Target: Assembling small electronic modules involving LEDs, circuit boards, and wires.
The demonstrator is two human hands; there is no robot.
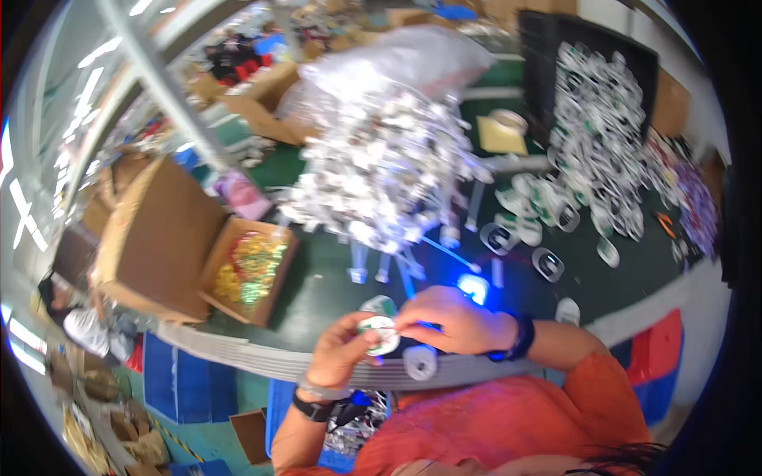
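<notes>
My left hand (340, 351) is closed on a small round white disc (384, 336) with a green patch, held up at the table's near edge. Over the disc's right side, the fingers of my right hand (446, 321) are pinched together; what lies between them is too small to make out. Just below my right hand is a pale round piece with a hole, like a small spool (421, 362). Behind the disc lies another white and green piece (379, 305). A bright blue light (474, 288) glows beyond my right hand.
A heap of white plastic parts (381, 174) covers the table's middle. Left stand a cardboard box (159, 238) and a tray of gold and green bits (250, 270). A tipped black crate (540, 71) spills white ring-shaped parts (599, 135) at right. Below sits a blue bin (279, 404).
</notes>
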